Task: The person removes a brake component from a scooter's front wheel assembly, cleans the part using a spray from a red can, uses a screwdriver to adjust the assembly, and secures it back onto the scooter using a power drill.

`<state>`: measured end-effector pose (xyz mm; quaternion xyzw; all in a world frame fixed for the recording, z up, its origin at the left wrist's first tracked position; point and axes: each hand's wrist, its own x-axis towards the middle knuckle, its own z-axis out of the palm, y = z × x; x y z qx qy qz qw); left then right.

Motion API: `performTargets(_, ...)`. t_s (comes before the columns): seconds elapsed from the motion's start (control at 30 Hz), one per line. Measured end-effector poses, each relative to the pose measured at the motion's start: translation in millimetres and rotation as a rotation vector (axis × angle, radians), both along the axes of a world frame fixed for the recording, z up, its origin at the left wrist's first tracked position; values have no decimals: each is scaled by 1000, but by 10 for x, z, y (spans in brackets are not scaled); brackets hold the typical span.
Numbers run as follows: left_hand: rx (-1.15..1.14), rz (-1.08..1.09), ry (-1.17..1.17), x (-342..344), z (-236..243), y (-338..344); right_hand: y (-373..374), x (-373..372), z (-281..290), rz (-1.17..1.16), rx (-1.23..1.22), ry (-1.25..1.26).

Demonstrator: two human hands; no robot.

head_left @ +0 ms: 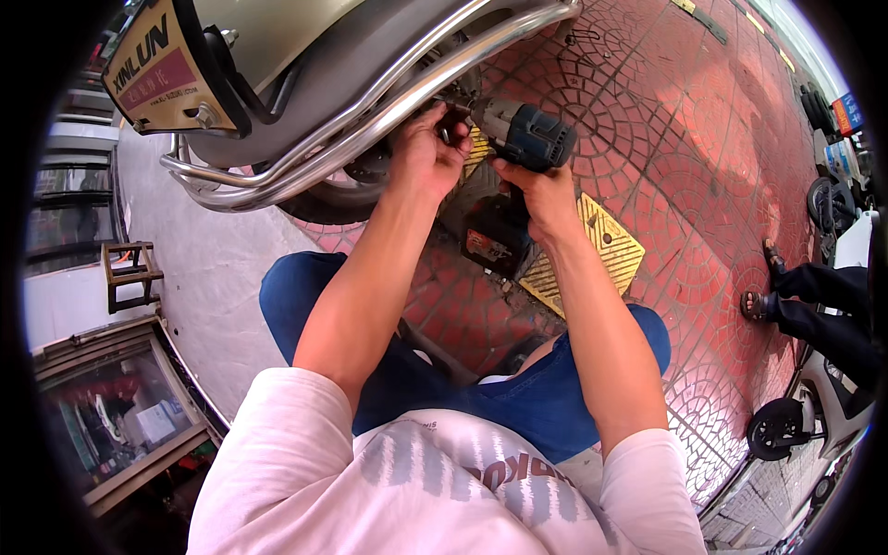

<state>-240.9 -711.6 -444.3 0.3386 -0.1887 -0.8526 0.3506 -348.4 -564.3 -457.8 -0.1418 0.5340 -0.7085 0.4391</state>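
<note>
My right hand [544,196] grips a cordless impact driver [531,134] by its handle, with the battery end hanging low near the pavement. The driver's nose points left, toward the underside of a scooter [324,69]. Close to that nose, my left hand [428,155] has its fingers curled round a small dark part at the scooter's lower edge; what the part is cannot be made out. A shiny chrome guard rail [388,116] runs along the scooter just above my left hand. The driver's tip and the spot it meets are partly hidden by my fingers.
A yellow ridged plate [606,245] lies on the red patterned paving [684,166] beside my right forearm. Another person's sandalled feet [760,303] are at the right. A wooden stool [129,276] and a glass-topped cabinet [116,416] stand at the left.
</note>
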Motion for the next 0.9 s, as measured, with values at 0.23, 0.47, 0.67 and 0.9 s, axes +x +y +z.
performTargets(0.23,-1,53,-60,-43,-202,-195,-204,126,-141,13,25,-28)
performTargets(0.47,-38,61,-69,-102,-143,-161,-265,141,-196,-17,38,93)
performTargets(0.67,-51,9,-115,-35,-297,-72,-226,7,-27,28,120,543)
performTargets(0.9,300,-160,-54,-6,-1384,229,-233,-93,140,71,158,759)
